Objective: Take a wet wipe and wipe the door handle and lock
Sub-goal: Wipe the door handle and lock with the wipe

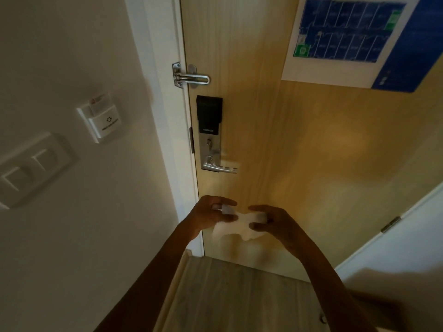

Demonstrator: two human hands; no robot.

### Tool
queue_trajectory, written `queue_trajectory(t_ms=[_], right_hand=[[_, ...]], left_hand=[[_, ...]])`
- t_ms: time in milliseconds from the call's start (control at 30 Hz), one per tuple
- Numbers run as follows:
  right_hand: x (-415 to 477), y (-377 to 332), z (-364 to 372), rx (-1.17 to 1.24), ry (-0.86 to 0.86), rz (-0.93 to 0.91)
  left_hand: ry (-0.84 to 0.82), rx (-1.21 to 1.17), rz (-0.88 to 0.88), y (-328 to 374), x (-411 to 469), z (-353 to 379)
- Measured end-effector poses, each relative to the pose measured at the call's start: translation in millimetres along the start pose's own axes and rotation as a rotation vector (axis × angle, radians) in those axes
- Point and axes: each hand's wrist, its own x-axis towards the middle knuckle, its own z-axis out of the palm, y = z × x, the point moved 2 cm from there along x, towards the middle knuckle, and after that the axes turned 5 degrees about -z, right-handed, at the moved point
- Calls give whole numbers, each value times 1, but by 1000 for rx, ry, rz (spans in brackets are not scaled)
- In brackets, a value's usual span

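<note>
Head cam: we see both hands low in front of a wood door (299, 144). Left hand (211, 213) & right hand (275, 220) each pinch one end of a white wet wipe (239, 224), fingers closed on it; wipe stretched btwn them, lower edge sagging. Door handle (219, 167), silver lever, sits above the hands, well apart, not touched. Lock (209, 121), black top w/ metal plate, directly above handle. Swing latch (190, 77) higher still. Card holder (102, 119) & wall switches (33, 168) up-left of left hand. Blue floor plan (347, 37) up-right of right hand.
</note>
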Motion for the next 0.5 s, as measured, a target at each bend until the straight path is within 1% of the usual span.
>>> queue_trajectory(t_ms=[67,100,200,267,300,333,400,500], right_hand=[[5,-2,-5,-255,14,-93],[6,-4,-8,-338,9,-139],[8,-7,-18,-543,-16,-169],[11,-9,-24,-616,-6,-173],[12,-10,-27,-612,11,-170],[13,-11,-30,-559,32,-148],[16,-14,-32,-364,44,-86],[19,-7,-25,10,-21,-45]], left_hand=[[-14,143,68,4,2,1],[1,221,105,5,3,1],[82,347,156,9,3,0],[131,385,135,9,3,-1],[147,381,111,8,4,-2],[150,363,94,7,5,-2],[136,319,102,8,7,-1],[126,270,104,14,14,-5]])
